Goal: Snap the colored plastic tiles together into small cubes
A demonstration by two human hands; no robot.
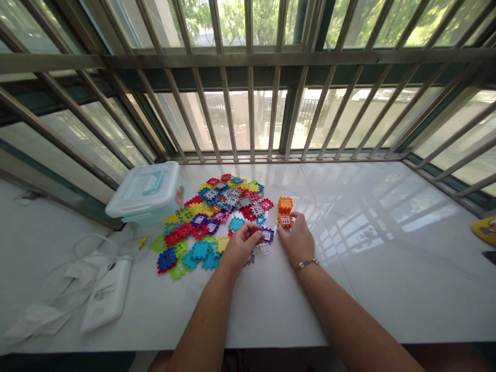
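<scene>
A pile of coloured plastic interlocking tiles (211,217) lies spread on the white marble sill (368,248). My left hand (242,247) is curled at the pile's right edge, its fingertips pinching a purple tile with a white window (267,235). My right hand (296,240) is beside it, fingers closed on an orange tile (285,220). An assembled orange block (285,204) stands just beyond the right hand. A small white window piece (265,249) lies between the hands.
A translucent lidded storage box (145,192) with a teal handle stands left of the pile. A white power bank (107,294) with cables lies at the near left. Metal window bars (248,103) rise behind the sill. A yellow object (484,229) sits at the far right edge.
</scene>
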